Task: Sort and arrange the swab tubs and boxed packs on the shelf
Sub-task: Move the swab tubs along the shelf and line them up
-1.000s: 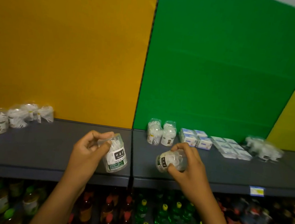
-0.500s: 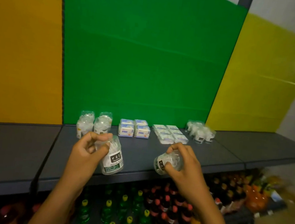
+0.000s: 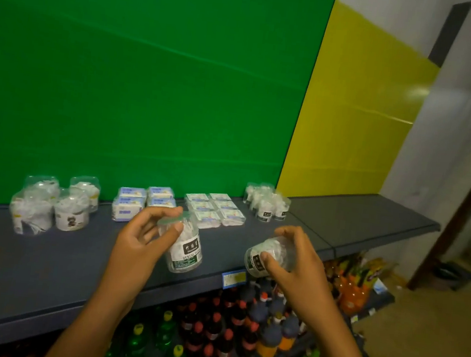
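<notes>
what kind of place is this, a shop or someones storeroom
Most likely a small shop. A price label is clipped to the front edge of the grey shelf, rows of capped drink bottles fill the shelf below, and swab tubs and boxed packs stand grouped by kind along the back.

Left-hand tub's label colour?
Black patch on white, green band below; head view, tub.

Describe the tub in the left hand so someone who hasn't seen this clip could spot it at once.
Start at the grey shelf under the green panel. Above its front edge, near the middle, the left hand grips a clear tub by its lid. Unlike the tub in the right hand, it is nearly upright, with a dark label.
</notes>
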